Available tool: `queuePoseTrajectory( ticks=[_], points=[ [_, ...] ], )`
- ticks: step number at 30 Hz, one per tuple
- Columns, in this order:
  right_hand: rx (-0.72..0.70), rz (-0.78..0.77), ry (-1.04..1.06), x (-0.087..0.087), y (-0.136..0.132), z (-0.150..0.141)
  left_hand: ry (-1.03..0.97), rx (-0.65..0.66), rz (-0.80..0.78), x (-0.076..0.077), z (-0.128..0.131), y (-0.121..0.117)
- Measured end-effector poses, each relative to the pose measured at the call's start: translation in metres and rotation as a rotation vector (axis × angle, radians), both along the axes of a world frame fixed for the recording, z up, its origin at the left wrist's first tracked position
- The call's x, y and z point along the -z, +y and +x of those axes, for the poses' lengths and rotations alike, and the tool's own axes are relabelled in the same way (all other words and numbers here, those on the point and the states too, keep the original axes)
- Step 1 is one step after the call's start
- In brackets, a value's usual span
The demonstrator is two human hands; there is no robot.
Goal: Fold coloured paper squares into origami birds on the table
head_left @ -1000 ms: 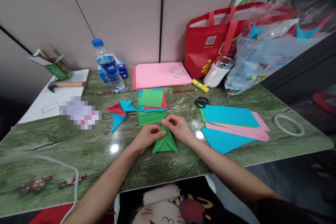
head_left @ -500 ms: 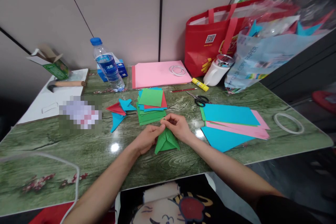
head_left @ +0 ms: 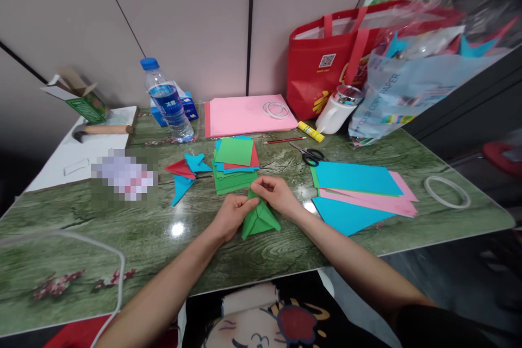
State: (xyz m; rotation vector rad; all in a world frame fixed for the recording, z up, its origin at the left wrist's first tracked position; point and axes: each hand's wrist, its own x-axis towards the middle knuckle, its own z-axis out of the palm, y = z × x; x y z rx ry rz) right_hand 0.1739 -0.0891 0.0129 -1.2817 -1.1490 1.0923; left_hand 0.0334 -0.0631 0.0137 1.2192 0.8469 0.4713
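A sheet of green paper [head_left: 261,221], folded to a narrow point at the far end and wide at the near end, is between my two hands just above the table's middle. My left hand [head_left: 233,215] pinches its left side with thumb and fingers. At the far tip, my right hand [head_left: 273,194] grips the paper between thumb and forefinger. Right behind my hands lies a stack of square coloured paper [head_left: 234,152], green on top. To the left of it sits a red and blue folded paper piece [head_left: 183,171].
Black-handled scissors [head_left: 312,156], a pencil [head_left: 284,141] and a yellow glue stick [head_left: 311,131] lie behind my right hand. Blue and pink sheets [head_left: 359,179] are on the right. A water bottle [head_left: 171,109] and hammer [head_left: 108,130] stand or lie at back left; a red bag [head_left: 314,70] at back right.
The green paper has shifted slightly to the right and turned a little. My left hand has moved slightly right along it; both hands have kept hold of it.
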Motion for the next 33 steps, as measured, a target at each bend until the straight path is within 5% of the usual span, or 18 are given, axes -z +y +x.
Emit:
queuePoseTrajectory(
  ticks=[8,17,24,33],
  points=[
    [0.146,0.077,-0.201,0.005,-0.006,-0.007,-0.088,0.048,-0.197,-0.001,0.0,-0.001],
    [-0.034,0.065,-0.196,0.004,0.0,0.008,-0.12,-0.232,-0.087,-0.002,0.0,0.005],
    [0.096,0.083,-0.34,0.006,-0.006,-0.002,-0.094,-0.351,0.061,0.001,0.0,0.006],
    [-0.033,0.049,-0.12,0.001,-0.003,0.008,-0.166,-0.417,0.078,0.005,0.0,0.008]
  ],
)
